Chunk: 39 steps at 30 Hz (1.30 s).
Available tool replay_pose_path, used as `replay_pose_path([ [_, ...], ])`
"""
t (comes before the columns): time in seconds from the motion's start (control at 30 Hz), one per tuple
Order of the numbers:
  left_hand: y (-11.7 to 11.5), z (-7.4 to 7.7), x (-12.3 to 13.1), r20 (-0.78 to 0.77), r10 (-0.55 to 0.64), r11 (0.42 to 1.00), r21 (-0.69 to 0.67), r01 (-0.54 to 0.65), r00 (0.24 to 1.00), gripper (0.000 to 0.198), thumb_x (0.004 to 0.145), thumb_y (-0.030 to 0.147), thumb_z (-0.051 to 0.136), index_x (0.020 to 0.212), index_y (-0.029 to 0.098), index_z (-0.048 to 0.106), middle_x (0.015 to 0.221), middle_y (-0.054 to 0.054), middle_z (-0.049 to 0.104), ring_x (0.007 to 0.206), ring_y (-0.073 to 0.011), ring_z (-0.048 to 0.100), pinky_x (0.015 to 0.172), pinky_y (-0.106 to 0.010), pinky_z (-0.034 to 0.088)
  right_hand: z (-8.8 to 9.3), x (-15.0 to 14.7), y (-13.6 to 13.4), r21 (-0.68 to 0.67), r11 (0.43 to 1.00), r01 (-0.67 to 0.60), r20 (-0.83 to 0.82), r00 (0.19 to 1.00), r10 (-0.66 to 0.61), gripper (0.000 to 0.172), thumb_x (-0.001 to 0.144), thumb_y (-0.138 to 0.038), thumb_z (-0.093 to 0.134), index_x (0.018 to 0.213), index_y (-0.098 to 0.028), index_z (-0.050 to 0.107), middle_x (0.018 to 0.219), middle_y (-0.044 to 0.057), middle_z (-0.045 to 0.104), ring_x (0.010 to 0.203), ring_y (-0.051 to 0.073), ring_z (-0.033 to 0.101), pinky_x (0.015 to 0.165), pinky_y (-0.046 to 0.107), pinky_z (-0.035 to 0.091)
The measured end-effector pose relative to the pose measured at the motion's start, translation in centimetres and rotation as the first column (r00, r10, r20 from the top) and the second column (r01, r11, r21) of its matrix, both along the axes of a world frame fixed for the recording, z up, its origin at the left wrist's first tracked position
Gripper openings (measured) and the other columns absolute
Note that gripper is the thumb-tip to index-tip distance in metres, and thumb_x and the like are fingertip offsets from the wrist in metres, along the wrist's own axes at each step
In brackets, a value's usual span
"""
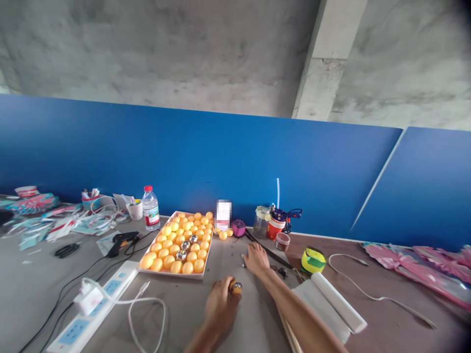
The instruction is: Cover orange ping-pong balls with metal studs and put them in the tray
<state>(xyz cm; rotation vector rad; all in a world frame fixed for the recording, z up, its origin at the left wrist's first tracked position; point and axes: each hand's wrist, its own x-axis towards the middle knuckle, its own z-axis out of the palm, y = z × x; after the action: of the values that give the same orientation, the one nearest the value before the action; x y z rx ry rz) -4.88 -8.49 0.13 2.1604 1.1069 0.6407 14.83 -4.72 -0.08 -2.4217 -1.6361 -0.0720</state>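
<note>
In my left hand [221,305] is an orange ball [236,290] with a shiny silver and dark part on it; my fingers are closed round its left side. My right hand [256,260] reaches forward over the table, palm down, fingers apart, beside a long dark strip [270,252]. A small shiny bit lies by its thumb, too small to name. Left of both hands stands a shallow white box [172,272] full of orange balls [187,267], among which sit several silver ones [181,255].
A white power strip [93,309] with a charger and cable lies at front left. Behind are a water bottle [150,211], a phone [223,215], a purple item [239,228] and a glass jar [262,220]. At right are a yellow-green tape measure [313,260] and a white roll [338,304].
</note>
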Motion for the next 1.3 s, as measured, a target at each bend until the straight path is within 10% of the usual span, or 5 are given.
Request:
replay_pose_path([
  [0.87, 0.1, 0.0, 0.4, -0.042, -0.019, 0.997, -0.074, 0.016, 0.999, 0.030, 0.071, 0.021, 0.049, 0.100, 0.020, 0.056, 0.096, -0.002, 0.063, 0.093, -0.0182, 0.052, 0.081, -0.027, 0.036, -0.3, -2.5, 5.8, 0.022, 0.975, -0.223, -0.043, 0.974, 0.224, 0.032, 0.082, -0.029, 0.045, 0.106, -0.014, 0.059, 0.116, 0.013, 0.055, 0.110, 0.024, 0.048, 0.091, 0.030, 0.035],
  [1.3, 0.0, -0.4, 0.4, -0.007, -0.035, 0.998, -0.043, 0.035, 0.999, 0.031, 0.073, 0.020, 0.047, 0.103, 0.020, 0.055, 0.099, -0.004, 0.063, 0.095, -0.0194, 0.052, 0.083, -0.028, 0.036, 0.5, -1.8, 2.7, -0.075, 0.990, -0.117, -0.049, 0.992, 0.113, 0.036, 0.087, -0.038, 0.037, 0.103, -0.017, 0.061, 0.112, 0.012, 0.057, 0.106, 0.026, 0.051, 0.087, 0.036, 0.038],
])
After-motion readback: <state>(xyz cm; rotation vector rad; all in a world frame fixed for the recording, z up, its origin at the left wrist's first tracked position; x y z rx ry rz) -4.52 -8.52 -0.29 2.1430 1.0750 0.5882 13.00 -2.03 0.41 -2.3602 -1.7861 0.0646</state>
